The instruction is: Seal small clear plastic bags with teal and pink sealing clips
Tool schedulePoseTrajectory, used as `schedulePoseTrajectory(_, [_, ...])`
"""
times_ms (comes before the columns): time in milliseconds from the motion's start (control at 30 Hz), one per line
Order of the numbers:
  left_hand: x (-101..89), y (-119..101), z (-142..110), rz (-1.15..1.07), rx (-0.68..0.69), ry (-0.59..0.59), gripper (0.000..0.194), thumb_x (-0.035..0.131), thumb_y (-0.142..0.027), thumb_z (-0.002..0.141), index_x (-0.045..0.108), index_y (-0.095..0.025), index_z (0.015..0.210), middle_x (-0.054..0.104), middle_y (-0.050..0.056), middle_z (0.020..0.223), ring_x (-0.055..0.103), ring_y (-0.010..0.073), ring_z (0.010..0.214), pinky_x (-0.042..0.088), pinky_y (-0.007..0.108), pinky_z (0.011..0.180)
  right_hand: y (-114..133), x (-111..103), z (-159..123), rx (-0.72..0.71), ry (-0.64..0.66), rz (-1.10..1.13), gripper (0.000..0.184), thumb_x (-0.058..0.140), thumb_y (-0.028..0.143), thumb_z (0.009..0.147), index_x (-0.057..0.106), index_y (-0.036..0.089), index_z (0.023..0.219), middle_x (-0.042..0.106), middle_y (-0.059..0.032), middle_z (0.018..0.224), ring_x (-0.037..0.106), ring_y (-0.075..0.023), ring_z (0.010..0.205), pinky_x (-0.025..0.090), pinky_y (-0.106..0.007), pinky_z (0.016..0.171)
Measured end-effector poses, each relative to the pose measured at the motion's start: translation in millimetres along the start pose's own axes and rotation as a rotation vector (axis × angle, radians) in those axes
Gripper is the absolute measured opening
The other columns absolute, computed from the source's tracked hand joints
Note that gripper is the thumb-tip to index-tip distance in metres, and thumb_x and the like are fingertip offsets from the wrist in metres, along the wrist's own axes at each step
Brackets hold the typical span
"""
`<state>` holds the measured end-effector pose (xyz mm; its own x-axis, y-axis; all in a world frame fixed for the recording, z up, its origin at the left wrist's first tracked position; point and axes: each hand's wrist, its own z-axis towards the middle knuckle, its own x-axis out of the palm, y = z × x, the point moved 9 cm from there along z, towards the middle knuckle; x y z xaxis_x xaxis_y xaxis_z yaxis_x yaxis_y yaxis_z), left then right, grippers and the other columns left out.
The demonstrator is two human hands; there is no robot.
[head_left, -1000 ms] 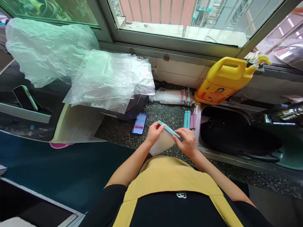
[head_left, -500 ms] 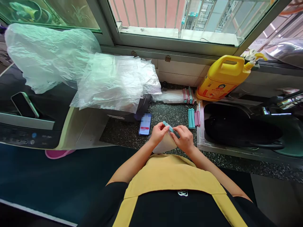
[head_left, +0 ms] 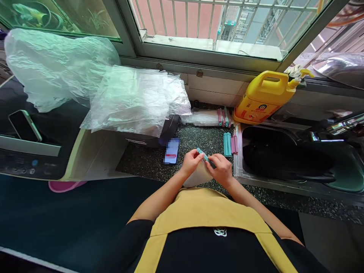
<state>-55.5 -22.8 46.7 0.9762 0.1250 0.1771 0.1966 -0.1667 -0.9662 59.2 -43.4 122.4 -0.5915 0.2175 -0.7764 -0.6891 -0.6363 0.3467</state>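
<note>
Both hands meet over the counter's front edge on a teal bag sealing clip [head_left: 203,154]. My left hand [head_left: 191,162] pinches its upper left end between thumb and fingers. My right hand [head_left: 221,169] grips the lower right end, fingers curled over it. Below the clip hangs a translucent plastic bag [head_left: 197,176], its top edge along the clip and its lower part against the apron. Beyond my right hand lie teal clips [head_left: 227,144] and pink clips [head_left: 234,145] side by side. Behind them is a stack of clear bags [head_left: 203,117] with pink and teal clips on their ends.
A phone [head_left: 171,151] lies left of my hands on the speckled counter [head_left: 199,133]. Plastic bags [head_left: 136,100] cover a dark object at left. A yellow jug [head_left: 260,98] stands behind the sink rim [head_left: 238,167], with a black pan [head_left: 284,161] in the sink.
The view has shifted slightly, so the surroundings sit a little further left and lower. My hands keep nearly the same grip on the clip.
</note>
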Motion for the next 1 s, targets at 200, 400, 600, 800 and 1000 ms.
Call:
schedulePoseTrajectory(200, [1.9,0.8,2.0,0.016,0.014,-0.018,0.029,0.065,-0.041,0.062,0.051,-0.015,0.061,0.050,-0.003,0.057,0.043,0.0084,0.057,0.036,0.022,0.057,-7.3,2.2,0.4,0.000,0.023,0.035,0.010,0.051,0.024,0.082,0.059,0.019,0.078,0.061,-0.0048,0.072,0.055,-0.0149,0.068,0.044,-0.026,0.063])
schedulePoseTrajectory(400, [2.4,0.3,6.9,0.009,0.015,-0.018,0.032,0.067,-0.043,0.061,0.052,-0.015,0.061,0.051,-0.002,0.058,0.044,0.0085,0.057,0.037,0.022,0.057,-10.9,3.8,5.6,-0.016,0.034,0.030,0.011,0.051,0.024,0.082,0.058,0.020,0.075,0.059,-0.0033,0.068,0.054,-0.0139,0.065,0.042,-0.025,0.061])
schedulePoseTrajectory(600, [-0.2,0.5,10.7,0.013,0.010,-0.009,0.037,0.067,-0.048,0.059,0.053,-0.015,0.062,0.051,-0.002,0.059,0.044,0.0088,0.058,0.036,0.022,0.057,-12.4,7.1,9.6,-0.035,0.026,0.024,0.010,0.052,0.023,0.080,0.056,0.020,0.072,0.059,-0.0028,0.066,0.054,-0.0135,0.064,0.041,-0.024,0.059])
schedulePoseTrajectory(800, [-6.2,-0.5,14.4,0.036,0.022,-0.050,0.052,0.054,-0.066,0.064,0.040,-0.017,0.054,0.036,-0.004,0.051,0.031,0.0071,0.051,0.026,0.023,0.049,-13.7,5.4,9.2,-0.016,0.025,0.035,0.009,0.052,0.023,0.080,0.057,0.020,0.073,0.058,-0.0021,0.066,0.053,-0.0126,0.062,0.040,-0.024,0.058])
schedulePoseTrajectory(1000, [-9.6,-3.8,18.2,0.083,0.062,-0.130,0.058,0.042,-0.075,0.066,0.034,-0.019,0.052,0.030,-0.004,0.050,0.027,0.0083,0.051,0.023,0.025,0.049,-12.0,3.8,8.2,-0.007,0.026,0.028,0.009,0.052,0.023,0.080,0.057,0.020,0.072,0.058,-0.0020,0.066,0.052,-0.0127,0.061,0.040,-0.024,0.058])
